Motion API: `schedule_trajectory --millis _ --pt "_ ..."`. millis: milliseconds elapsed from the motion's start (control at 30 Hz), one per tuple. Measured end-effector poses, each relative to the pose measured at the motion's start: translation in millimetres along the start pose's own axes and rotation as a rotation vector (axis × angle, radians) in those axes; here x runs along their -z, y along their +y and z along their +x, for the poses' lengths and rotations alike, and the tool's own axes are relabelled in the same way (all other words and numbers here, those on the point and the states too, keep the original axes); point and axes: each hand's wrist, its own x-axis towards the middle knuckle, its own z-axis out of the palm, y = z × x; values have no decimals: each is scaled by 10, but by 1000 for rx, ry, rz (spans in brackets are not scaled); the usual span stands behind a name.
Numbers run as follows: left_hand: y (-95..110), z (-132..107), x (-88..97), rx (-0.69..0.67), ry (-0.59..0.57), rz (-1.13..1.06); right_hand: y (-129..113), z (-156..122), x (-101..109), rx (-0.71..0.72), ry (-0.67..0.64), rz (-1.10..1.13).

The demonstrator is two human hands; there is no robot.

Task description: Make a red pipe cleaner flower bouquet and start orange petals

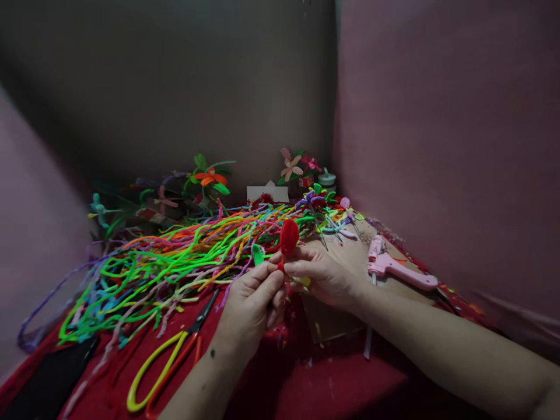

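Both hands meet at the middle of the view over a red cloth (332,385). My left hand (251,303) is closed, its fingers pinched on the stem of a small pipe-cleaner flower with a red looped head (289,236) and a green leaf (258,254). My right hand (321,274) is also closed, pinching the same stem just below the red head. A bit of yellow shows under the right fingers.
A big tangle of coloured pipe cleaners (166,262) spreads left of the hands. Yellow-handled scissors (170,356) lie at the front left. A pink glue gun (394,265) rests on cardboard at the right. Finished flowers (210,178) stand at the back by the walls.
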Motion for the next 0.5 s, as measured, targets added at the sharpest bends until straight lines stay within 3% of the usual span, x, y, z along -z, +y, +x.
schedule_trajectory --millis 267,400,500 --pt "-77 44 72 105 -241 -294 65 23 68 -51 -76 170" --pt "-142 82 124 148 -294 -352 112 50 99 -78 -119 194" --pt "-129 85 128 138 -302 -293 112 55 66 -46 -73 201"
